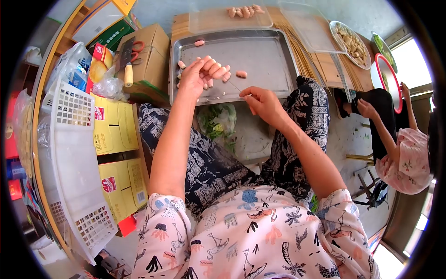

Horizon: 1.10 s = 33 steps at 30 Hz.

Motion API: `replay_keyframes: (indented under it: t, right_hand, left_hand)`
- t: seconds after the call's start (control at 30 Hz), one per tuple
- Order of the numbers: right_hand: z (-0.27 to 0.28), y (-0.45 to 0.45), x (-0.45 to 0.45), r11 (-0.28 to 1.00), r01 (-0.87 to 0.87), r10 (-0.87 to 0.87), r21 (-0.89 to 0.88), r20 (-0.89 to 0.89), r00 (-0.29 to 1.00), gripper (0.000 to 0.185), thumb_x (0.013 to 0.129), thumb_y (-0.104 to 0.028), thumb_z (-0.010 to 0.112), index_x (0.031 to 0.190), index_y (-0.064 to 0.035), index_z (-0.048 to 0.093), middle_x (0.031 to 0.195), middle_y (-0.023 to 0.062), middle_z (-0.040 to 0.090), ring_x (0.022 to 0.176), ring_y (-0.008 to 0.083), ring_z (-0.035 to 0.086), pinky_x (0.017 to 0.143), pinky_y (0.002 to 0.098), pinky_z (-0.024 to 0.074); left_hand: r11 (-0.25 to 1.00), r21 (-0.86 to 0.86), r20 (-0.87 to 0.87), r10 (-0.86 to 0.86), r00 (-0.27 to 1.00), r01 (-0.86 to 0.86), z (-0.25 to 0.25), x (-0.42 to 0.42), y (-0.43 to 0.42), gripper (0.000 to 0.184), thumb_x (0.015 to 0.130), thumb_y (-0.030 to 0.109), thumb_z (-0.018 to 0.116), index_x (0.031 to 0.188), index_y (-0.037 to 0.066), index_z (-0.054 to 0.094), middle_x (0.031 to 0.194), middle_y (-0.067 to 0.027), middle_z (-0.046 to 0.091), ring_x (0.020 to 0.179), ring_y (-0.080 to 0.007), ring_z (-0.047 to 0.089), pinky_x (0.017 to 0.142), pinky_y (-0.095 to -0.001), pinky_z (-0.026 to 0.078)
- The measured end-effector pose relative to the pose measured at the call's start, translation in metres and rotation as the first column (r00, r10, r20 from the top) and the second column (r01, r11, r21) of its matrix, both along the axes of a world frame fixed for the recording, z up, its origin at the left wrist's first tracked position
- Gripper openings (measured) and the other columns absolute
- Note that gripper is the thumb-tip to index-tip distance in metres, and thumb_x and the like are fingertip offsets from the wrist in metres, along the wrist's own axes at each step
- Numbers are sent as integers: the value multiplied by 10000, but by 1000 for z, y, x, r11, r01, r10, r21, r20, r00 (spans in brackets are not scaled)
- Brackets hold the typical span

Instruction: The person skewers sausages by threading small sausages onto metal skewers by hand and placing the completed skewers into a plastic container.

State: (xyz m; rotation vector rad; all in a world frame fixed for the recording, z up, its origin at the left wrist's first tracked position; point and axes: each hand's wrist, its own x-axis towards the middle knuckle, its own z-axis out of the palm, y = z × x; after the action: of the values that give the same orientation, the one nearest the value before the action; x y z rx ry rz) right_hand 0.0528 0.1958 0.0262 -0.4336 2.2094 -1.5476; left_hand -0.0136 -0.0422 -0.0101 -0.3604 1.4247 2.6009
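Observation:
My left hand [200,76] is over the left part of a metal tray [260,51], its fingers curled around a small pink sausage [226,74]. Fingers partly cover that piece. Pinched in my right hand [262,103], near the tray's front edge, is a thin skewer [235,86] slanting up toward the left hand. Whether its tip has entered the sausage is too small to tell. Other short sausages lie in the tray: one [241,74] right of my left hand, one [199,43] toward the back, and several along the left side.
Behind the tray, a clear plastic container [211,21] holds more sausages [245,11]. Bamboo skewers [293,44] lie to the right, near a plate of pale pieces [350,42]. Scissors [135,52] and a knife [127,65] rest on a cardboard box [151,51]. Another person [403,160] sits at right.

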Motion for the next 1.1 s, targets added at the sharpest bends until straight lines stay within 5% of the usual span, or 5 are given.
replay_keyframes:
  t: [0.27,0.53,0.67,0.7,1.1]
  right_hand:
    - [11,-5,4,995,100,-100,-3,-63,993,190,893,-122,499,991,-15,622,567,16,492,515,78,464,499,262,388]
    - [35,-1,-25,993,113,-113,12,0,994,209,923,-118,480,1035,0,610,553,-48,425,485,28,377,444,198,294]
    - [47,1,-60,992,118,-115,43,-49,992,203,907,-114,486,986,19,617,551,-24,460,490,40,411,454,208,325]
    - [49,0,-71,991,119,-115,65,-60,991,203,905,-113,483,983,17,617,548,-24,459,490,40,413,454,207,329]
    - [24,-17,-217,944,235,-198,229,-173,965,211,857,-178,513,915,-47,668,536,10,547,451,73,476,436,237,385]
  left_hand:
    - [992,123,-26,11,1000,-8,13,5,0,192,930,164,447,814,37,534,691,22,471,661,-127,518,645,-273,454]
    - [963,-59,62,268,961,-264,16,8,4,455,899,244,529,1289,41,412,1206,-128,467,977,-210,508,614,-278,430]
    - [957,-105,13,275,961,-272,34,15,10,458,902,251,530,1288,28,423,1157,-107,505,971,-176,521,602,-263,419]
    - [963,-80,10,260,966,-258,33,15,9,394,911,260,556,1238,56,477,1173,-101,511,1062,-217,515,804,-324,440]
    - [994,-20,-19,108,994,-108,46,15,26,325,942,211,513,1212,30,505,1127,-87,560,968,-188,585,823,-310,477]
